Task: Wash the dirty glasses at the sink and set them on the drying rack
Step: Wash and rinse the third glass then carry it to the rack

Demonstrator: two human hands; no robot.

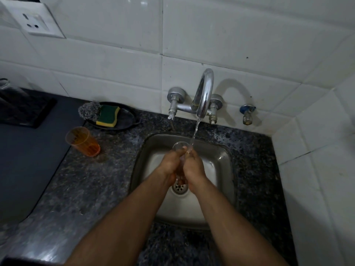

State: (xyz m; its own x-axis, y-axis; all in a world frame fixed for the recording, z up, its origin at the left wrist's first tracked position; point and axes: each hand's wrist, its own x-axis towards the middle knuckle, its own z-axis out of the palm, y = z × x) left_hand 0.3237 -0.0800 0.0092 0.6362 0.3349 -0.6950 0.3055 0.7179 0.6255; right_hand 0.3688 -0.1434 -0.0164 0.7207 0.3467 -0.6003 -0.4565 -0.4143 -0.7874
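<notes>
While water runs from the curved chrome tap [204, 93], both hands wrap a clear drinking glass [180, 148] over the steel sink [221, 160]: left hand [171, 164] and right hand [194, 167] each have a closed grip on its sides, rim pointing far. An orange translucent plastic tumbler [82, 141] stands on the speckled granite table [86, 189], left of the sink. A green-yellow sponge [108, 115] lies in a dark tray [124, 120] farther back.
</notes>
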